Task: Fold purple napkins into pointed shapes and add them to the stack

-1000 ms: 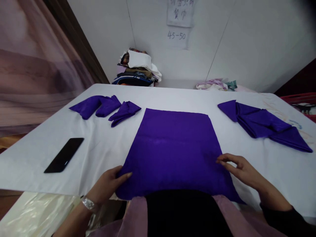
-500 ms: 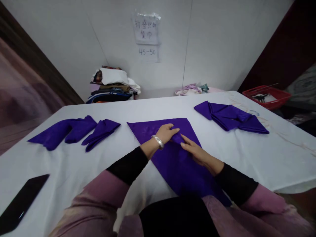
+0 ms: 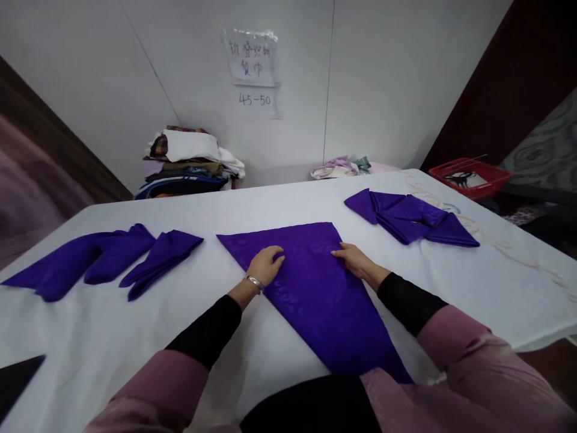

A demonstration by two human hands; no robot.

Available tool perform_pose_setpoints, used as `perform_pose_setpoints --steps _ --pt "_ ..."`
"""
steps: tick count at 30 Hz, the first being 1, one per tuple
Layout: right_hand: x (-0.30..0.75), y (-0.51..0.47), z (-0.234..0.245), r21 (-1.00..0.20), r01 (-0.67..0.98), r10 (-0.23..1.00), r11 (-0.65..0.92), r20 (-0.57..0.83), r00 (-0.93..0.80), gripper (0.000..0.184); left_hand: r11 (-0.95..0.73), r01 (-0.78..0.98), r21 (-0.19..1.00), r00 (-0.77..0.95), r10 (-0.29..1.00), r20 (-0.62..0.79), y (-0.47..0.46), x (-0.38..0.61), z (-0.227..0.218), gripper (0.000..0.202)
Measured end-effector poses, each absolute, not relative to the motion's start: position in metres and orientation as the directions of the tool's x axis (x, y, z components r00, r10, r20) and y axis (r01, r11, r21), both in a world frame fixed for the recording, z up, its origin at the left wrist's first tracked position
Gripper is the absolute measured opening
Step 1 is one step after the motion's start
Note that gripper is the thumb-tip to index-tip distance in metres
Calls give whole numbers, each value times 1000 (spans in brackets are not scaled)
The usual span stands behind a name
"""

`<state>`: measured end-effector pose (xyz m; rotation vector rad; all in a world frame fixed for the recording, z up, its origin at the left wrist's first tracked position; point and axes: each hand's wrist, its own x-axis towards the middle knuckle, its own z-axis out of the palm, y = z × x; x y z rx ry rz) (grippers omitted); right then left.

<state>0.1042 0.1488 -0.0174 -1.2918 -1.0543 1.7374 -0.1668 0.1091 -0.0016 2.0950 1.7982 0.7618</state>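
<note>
Your left hand (image 3: 265, 264) rests palm down on the purple napkin (image 3: 315, 294), fingers loosely curled. Your right hand (image 3: 354, 260) lies flat at its right edge, fingers together. Neither pinches the cloth. Folded into a triangle, the napkin sits mid-way across the white table (image 3: 270, 204). Its long axis runs from the far left corner to a tip pointing near-right, towards you. That tip slips out of sight behind your dark clothing (image 3: 315, 403).

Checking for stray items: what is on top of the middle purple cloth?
Only the left hand and right hand, pressed flat on the cloth. Its near tip is hidden by the sleeve.
</note>
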Motion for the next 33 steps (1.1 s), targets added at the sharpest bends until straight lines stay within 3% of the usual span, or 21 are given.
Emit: perform_pose_setpoints --steps 6,14,26,33 --pt "100 175 -10 -942 29 924 -335 -334 -185 17 -206 903 377 113 961 254 107 -193 -14 28" --pt "101 209 2 -938 284 972 -197 -226 -72 5 -175 924 340 97 967 235 105 -189 -25 35" --pt "106 251 -15 -743 670 1000 7 -9 -21 26 -89 934 346 38 988 153 106 -191 -27 35" --pt "112 257 -17 -622 783 1000 20 10 -17 25 -48 945 324 -17 981 196 128 -213 -18 33"
